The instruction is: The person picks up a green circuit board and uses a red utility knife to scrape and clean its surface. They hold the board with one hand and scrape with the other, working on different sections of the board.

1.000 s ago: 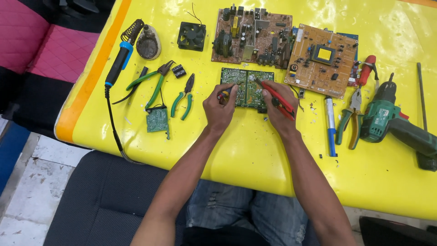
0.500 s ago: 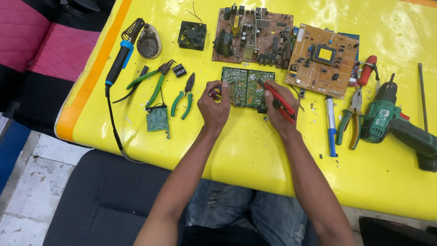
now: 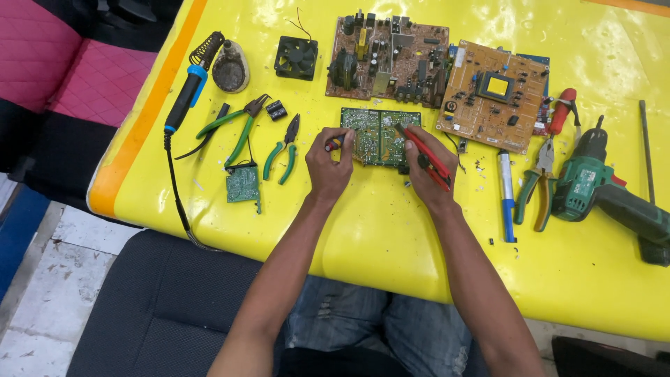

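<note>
Steadying the green board (image 3: pixel 380 136) on the yellow table (image 3: pixel 377 230), left hand (image 3: pixel 329 164) pinches a small part (image 3: pixel 334 144); right hand (image 3: pixel 426 167) grips red cutters (image 3: pixel 426 157) angled onto it.

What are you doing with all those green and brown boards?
A person sits at a yellow table working on a small green circuit board. The right hand holds a red-handled tool with its tip on the board. The left hand pinches a small part at the board's left edge. Pliers, a soldering iron and a green drill lie around.
</note>
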